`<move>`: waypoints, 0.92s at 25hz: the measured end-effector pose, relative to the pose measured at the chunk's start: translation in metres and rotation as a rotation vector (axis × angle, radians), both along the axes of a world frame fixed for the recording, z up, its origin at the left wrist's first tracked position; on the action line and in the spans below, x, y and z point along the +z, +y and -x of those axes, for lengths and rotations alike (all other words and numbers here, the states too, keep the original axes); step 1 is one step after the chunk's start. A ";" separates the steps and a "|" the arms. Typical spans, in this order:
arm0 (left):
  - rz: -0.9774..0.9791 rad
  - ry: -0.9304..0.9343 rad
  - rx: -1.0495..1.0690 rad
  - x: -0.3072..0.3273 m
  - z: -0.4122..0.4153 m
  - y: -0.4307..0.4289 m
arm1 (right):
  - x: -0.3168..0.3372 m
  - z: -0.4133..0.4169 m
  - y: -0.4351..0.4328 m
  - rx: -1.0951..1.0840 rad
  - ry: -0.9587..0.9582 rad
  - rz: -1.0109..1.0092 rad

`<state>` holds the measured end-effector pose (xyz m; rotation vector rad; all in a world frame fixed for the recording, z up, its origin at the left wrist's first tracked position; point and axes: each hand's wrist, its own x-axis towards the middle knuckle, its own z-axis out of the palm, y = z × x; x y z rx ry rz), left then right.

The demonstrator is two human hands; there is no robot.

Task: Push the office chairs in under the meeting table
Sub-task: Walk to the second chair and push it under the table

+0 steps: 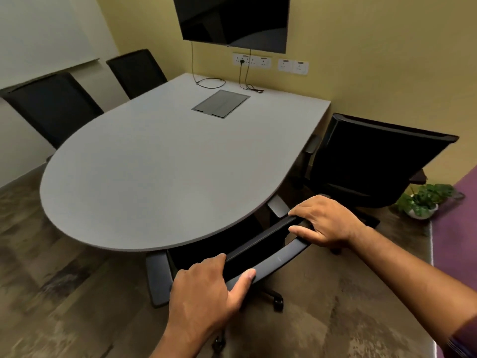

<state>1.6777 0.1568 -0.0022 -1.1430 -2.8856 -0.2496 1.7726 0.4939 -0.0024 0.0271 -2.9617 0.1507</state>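
Note:
A grey meeting table (pixel 160 177) with a rounded near end fills the middle of the head view. Right below its near edge stands a black office chair (pixel 265 251), its seat partly under the tabletop. My left hand (pixel 206 293) grips the left end of its backrest top. My right hand (pixel 325 223) grips the right end. A second black chair (pixel 374 161) stands at the table's right side, angled and a little away from the edge. Two more black chairs (pixel 54 107) (pixel 136 71) sit tucked against the far left side.
A dark screen (pixel 232 19) hangs on the yellow wall above wall sockets (pixel 271 63), with cables trailing onto the table. A grey cable hatch (pixel 220 103) is set in the tabletop. A small potted plant (pixel 423 202) stands on the floor at the right, beside a purple wall.

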 end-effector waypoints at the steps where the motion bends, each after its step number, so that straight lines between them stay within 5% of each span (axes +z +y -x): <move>1: 0.003 0.003 0.029 0.000 -0.002 0.011 | -0.002 0.007 0.014 0.024 -0.009 0.001; 23: -0.142 0.066 0.331 0.004 -0.044 0.138 | 0.002 0.071 0.148 0.238 -0.058 -0.083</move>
